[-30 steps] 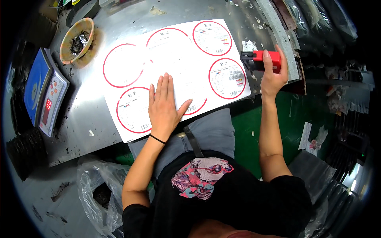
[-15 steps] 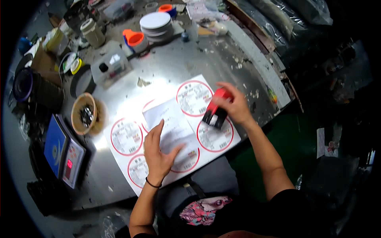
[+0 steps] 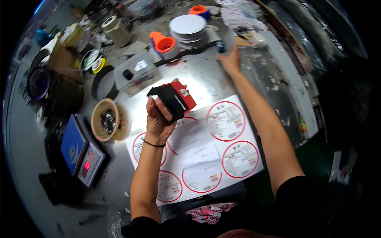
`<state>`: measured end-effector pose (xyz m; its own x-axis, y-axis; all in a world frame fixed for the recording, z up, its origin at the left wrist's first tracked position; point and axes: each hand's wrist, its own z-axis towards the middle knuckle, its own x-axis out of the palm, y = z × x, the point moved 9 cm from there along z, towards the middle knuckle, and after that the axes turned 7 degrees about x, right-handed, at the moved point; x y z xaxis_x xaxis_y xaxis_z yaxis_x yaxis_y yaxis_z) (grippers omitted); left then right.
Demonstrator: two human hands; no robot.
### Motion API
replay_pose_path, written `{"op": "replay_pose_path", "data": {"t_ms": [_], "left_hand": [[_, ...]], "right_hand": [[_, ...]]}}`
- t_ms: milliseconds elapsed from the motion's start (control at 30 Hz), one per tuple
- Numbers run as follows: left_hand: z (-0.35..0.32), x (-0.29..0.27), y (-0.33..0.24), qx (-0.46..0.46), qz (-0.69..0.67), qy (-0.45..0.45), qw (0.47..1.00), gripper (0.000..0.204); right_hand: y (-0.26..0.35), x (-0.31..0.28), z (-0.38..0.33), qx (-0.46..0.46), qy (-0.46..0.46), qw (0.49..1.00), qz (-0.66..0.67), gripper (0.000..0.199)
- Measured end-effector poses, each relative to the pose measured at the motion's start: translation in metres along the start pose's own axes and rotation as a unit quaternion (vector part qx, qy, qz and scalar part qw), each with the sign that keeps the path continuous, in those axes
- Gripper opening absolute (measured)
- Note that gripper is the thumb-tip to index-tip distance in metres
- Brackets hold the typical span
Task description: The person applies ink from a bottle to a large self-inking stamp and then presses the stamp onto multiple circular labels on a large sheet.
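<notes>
- The label sheet point(image 3: 225, 123) is lying before you.
- Your left hand point(image 3: 158, 127) is gripping the red-and-black device point(image 3: 173, 102) near the sheet.
- Your right hand point(image 3: 231, 62) is standing half-spread beside the small bottle point(image 3: 220, 47), touch unclear; probably you are fetching it, needing gentle closing.

Left forearm point(image 3: 146, 174): one, bare, raised nearly upright. Left hand point(image 3: 158, 126): one, lifted, curled in a grip. Right arm point(image 3: 264, 119): one, bare, stretched forward, slanting inward. Right hand point(image 3: 231, 62): one, farther forward, thumb point(image 3: 221, 58) spread, slightly blurred.
</notes>
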<state>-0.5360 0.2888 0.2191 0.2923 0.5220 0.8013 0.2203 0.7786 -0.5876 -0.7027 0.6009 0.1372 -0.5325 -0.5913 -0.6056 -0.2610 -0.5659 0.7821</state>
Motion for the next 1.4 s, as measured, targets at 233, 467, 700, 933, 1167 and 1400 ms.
{"op": "replay_pose_path", "data": {"t_ms": [233,467,700,933,1167,1400], "left_hand": [[-0.018,-0.014,-0.020,-0.064,0.073,-0.013,0.995,0.118],[-0.040,-0.013,-0.028,-0.108,0.072,-0.008,0.991,0.116],[-0.059,0.017,-0.052,-0.082,0.153,-0.056,0.983,0.107],[-0.092,0.023,-0.069,-0.107,0.122,-0.074,0.984,0.070],[-0.112,0.050,-0.074,-0.096,0.083,-0.074,0.989,0.081],[-0.124,0.057,-0.076,-0.057,0.075,-0.090,0.991,0.077]], "right_hand": [[0.020,0.029,0.026,-0.033,-0.043,0.996,-0.072,0.057],[0.116,-0.028,-0.118,-0.134,0.247,0.940,0.193,0.047],[0.213,-0.114,-0.250,-0.228,0.491,0.830,0.137,0.039],[0.251,-0.138,-0.268,-0.297,0.430,0.842,0.132,0.038],[0.271,-0.150,-0.305,-0.327,0.460,0.821,0.086,0.037],[0.282,-0.166,-0.317,-0.363,0.412,0.829,0.100,0.039]]}}
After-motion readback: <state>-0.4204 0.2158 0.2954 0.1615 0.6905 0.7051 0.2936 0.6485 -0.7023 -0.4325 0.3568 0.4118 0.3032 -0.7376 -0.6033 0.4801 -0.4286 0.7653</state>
